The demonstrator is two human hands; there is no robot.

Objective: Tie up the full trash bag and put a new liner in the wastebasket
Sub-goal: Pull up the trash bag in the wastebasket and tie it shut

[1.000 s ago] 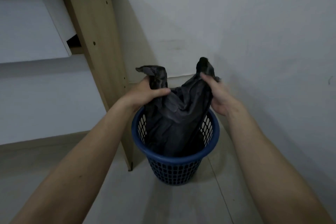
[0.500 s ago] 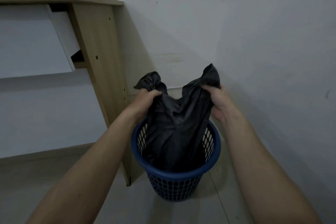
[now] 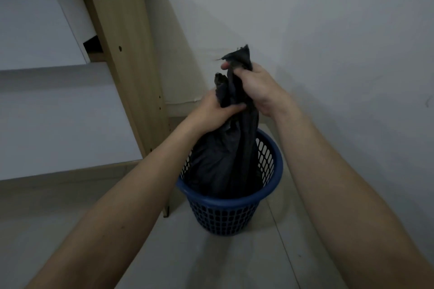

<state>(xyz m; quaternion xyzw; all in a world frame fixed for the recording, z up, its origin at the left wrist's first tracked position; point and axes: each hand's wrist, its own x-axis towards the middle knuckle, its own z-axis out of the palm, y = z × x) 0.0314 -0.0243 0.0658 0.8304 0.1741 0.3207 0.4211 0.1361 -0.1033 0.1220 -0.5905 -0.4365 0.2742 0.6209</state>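
Note:
A dark grey trash bag (image 3: 223, 159) stands in a blue perforated plastic wastebasket (image 3: 231, 213) on the floor in the room's corner. Its top is drawn up into two gathered ends above the rim. My left hand (image 3: 215, 111) grips the left end just below its tip. My right hand (image 3: 254, 88) grips the right end a little higher, with the ragged tip of the bag sticking out above my fingers. Both hands are close together, almost touching, over the middle of the basket. The bag's contents are hidden.
A light wooden desk side panel (image 3: 126, 54) stands just left of the basket, with white drawer fronts (image 3: 35, 30) behind it. White walls (image 3: 328, 54) close in behind and to the right. Pale tiled floor (image 3: 211, 260) lies in front.
Both hands have come together above the basket, bringing the bag's two ends side by side. My right hand has risen above the left.

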